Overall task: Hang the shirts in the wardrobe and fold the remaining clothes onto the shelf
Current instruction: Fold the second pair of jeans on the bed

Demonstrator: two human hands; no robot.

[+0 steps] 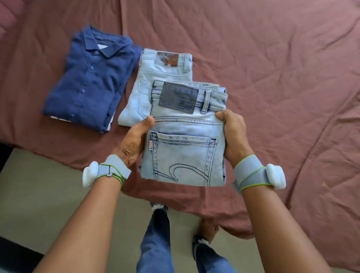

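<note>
Support surface: a bed covered by a wrinkled dusty-rose bedsheet [274, 46] is carrying the clothes.
Item 1: a folded navy shirt [91, 78] is lying flat on the sheet, beyond and to the left of the left hand [135, 139].
Item 2: a folded light-blue pair of jeans [150, 79] is lying on the sheet just beside the shirt, beyond both hands.
Lower surface: a pale floor [52, 197] is showing below the sheet's edge, under the forearms.

Single head-worn view, wide-angle, looking forward and steeply down from standing height; bed [274, 46] fills far and right, floor [52, 197] near left, close range.
</note>
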